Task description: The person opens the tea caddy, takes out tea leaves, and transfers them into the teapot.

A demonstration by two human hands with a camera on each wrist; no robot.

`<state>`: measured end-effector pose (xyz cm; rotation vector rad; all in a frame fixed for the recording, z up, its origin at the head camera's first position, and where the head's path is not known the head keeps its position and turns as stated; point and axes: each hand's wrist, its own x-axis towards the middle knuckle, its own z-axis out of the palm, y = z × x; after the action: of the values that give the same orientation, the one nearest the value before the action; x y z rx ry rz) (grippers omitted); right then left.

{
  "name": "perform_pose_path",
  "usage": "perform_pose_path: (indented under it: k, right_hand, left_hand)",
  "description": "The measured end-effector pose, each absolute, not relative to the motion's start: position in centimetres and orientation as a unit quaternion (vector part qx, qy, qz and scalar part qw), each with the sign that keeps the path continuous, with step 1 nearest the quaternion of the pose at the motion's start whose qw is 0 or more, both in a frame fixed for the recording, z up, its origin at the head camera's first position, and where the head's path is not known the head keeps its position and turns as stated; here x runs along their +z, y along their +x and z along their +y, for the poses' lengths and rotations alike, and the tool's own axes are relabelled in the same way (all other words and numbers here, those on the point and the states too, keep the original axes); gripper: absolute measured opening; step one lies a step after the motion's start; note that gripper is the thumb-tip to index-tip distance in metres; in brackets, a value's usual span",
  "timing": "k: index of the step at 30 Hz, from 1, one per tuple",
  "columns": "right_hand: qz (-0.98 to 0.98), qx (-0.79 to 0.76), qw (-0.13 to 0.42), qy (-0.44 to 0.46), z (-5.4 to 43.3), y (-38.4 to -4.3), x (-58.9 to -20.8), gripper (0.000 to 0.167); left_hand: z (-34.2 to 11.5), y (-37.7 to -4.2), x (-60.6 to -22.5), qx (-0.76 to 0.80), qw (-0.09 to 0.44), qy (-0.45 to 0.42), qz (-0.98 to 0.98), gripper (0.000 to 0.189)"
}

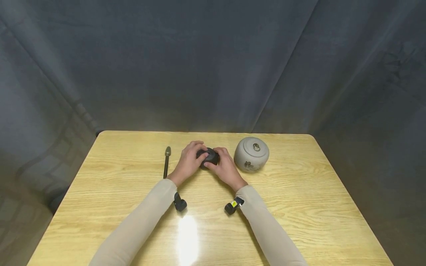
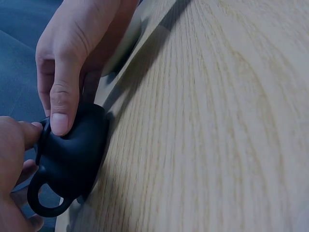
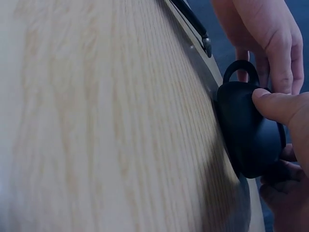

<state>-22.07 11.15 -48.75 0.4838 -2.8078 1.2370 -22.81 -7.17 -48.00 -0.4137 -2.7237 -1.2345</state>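
A small black teapot (image 1: 212,156) with a loop handle (image 2: 47,213) stands on the table between the two hands; no spout can be seen. My left hand (image 1: 188,162) is on its handle side, thumb over the top by the lid edge and fingers round the far side. On the opposite side my right hand (image 1: 227,170) grips the body, its thumb (image 3: 273,104) pressed flat against the dark wall. The right wrist view shows the left fingers partly hidden behind the handle. Whether the lid sits loose cannot be made out.
Right of the hands stands a grey lidded jar (image 1: 252,155) with a metal ring on top. To the left lies a thin black rod (image 1: 165,166) with a bronze-coloured oval tip. The wooden table (image 1: 299,207) ends at a dark curtain (image 1: 199,74).
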Motion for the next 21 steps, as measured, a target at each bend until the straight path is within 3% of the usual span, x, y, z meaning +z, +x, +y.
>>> perform_pose_path:
  k: [21]
  right_hand:
    - [-0.906,0.402,0.014,0.134,10.94,-22.23,-48.61,0.066]
  left_hand:
    - [-7.23,-23.1,-47.06,-0.412,0.074,-0.149,-0.896,0.015]
